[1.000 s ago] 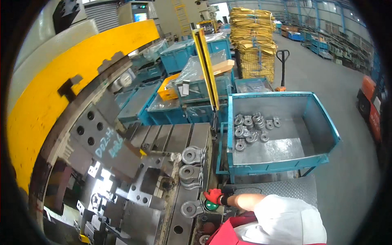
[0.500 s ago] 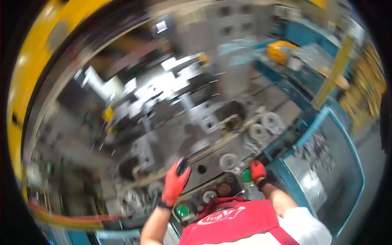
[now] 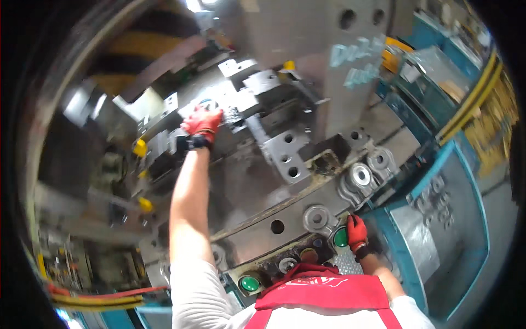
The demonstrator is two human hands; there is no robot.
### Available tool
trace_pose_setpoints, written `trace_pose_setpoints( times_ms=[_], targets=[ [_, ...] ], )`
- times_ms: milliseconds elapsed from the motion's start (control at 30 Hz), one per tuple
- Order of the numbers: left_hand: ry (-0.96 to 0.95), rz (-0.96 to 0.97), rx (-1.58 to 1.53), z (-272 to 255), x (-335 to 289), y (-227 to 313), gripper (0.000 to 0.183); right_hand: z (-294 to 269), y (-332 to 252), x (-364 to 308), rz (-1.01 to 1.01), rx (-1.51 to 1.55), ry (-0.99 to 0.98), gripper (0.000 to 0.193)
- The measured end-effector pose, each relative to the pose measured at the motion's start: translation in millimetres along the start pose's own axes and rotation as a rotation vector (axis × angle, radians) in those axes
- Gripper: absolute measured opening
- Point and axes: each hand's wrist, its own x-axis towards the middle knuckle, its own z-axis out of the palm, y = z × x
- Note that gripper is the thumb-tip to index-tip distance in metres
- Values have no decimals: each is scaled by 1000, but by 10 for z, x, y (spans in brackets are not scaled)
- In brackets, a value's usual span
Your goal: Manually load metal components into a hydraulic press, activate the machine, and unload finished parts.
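Note:
My left hand (image 3: 203,122), in a red glove with a dark cuff, reaches far into the press onto the bright metal die blocks (image 3: 241,102). Its fingers are bent down on a small shiny round thing (image 3: 207,102), mostly covered by the glove. My right hand (image 3: 356,233), gloved in red too, rests beside the right green push button (image 3: 341,237) on the near panel. Its fingertips point away from me, slightly apart, with nothing seen in them. A second green button (image 3: 250,283) sits on the panel's left end.
Ring-ended metal forgings (image 3: 316,219) lie along the press ledge, with more such parts (image 3: 360,175) farther right. A blue-edged bin (image 3: 482,247) with metal parts stands at right. Steel blocks with holes (image 3: 289,156) flank the die. Red and yellow hoses (image 3: 98,299) run at lower left.
My left hand has moved from near the left green button, away from me and leftward, onto the die blocks. My right hand stays beside the right button. The view has shifted and sharpened.

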Motion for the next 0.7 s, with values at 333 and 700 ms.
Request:
trace_pose_setpoints(
  times_ms=[333,700],
  targets=[
    [-264,-141,-346,269,606,61,103,-54,-27,-71,-20,21,21,40],
    [227,469,-828,-486,-1174,-811,96,-63,-717,-219,-680,-219,56,62]
  ],
)
